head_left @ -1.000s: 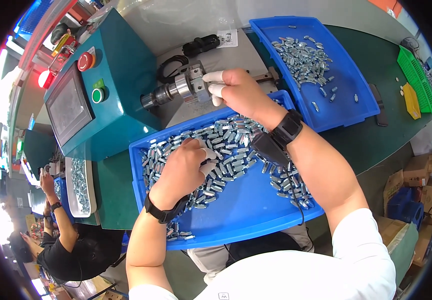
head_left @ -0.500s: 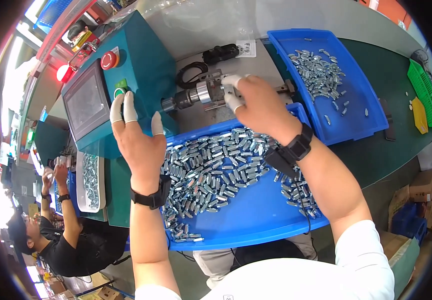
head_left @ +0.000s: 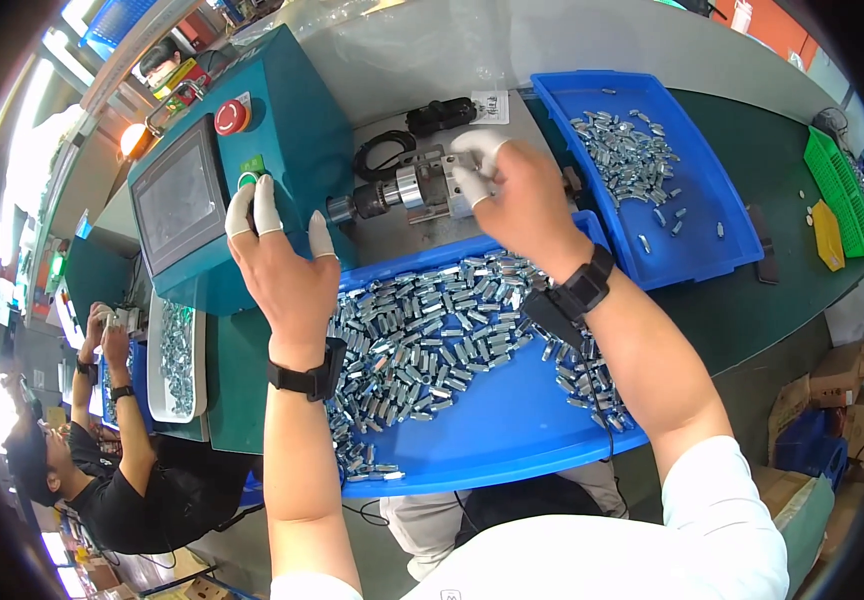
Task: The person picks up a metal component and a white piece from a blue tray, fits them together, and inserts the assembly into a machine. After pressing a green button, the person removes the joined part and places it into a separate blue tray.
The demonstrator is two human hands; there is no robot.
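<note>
My left hand (head_left: pixel 287 285) has white finger cots on its fingertips and rests against the teal machine (head_left: pixel 292 130). Its fingers are stretched out, with two tips at the round green-ringed button (head_left: pixel 248 180) and the thumb apart. My right hand (head_left: pixel 524 195), also in white finger cots, is bent round the end of a metal fixture (head_left: pixel 434 185); whatever its fingertips pinch is hidden. Facing that fixture is a dark chuck (head_left: pixel 342 208) on the machine's side. Below both hands lies a blue tray (head_left: pixel 492 440) with a heap of small silvery metal fittings (head_left: pixel 432 330).
A second blue tray (head_left: pixel 687 250) to the right holds more fittings. Beyond it are a green basket (head_left: pixel 837 195) and a yellow packet (head_left: pixel 827 235). A screen (head_left: pixel 180 205) and red emergency-stop button (head_left: pixel 233 117) face left. Another person (head_left: pixel 122 480) works at the left beside a white tray (head_left: pixel 174 400).
The right hand has shifted slightly rightward along the fixture, and its fingers are curled more. The left hand stays at the button. The lamp behind the machine has turned from red to orange.
</note>
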